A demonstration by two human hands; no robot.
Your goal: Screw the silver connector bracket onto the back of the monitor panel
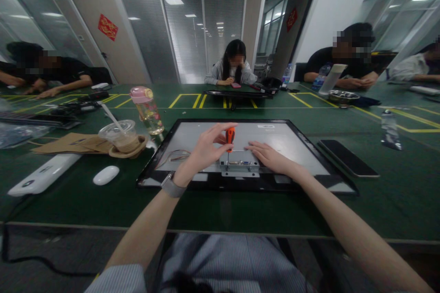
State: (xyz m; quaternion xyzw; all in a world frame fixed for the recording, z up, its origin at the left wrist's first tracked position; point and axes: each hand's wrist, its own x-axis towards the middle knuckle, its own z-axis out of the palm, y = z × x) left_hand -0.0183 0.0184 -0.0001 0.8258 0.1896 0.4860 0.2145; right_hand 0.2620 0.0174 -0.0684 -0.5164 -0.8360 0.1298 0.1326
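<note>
A flat display panel [285,135] with a black frame lies face down on the green table, its grey back upward. Near its front edge sits a metal bracket box [240,167] with ports along one side. My left hand [208,146] grips an upright screwdriver [230,136] with an orange and black handle; its shaft points down at the box's left part. Whether the tip sits in a screw is too small to tell. My right hand [270,156] rests with fingers stretched out at the box's right side. Thin cables [173,155] lie on the panel's left part.
Left of the panel stand a pink-lidded bottle [147,110] and an iced drink cup [118,135], beside a white earbud case [106,175] and a white device [44,175]. A black phone [348,158] lies right. Several people sit around the table.
</note>
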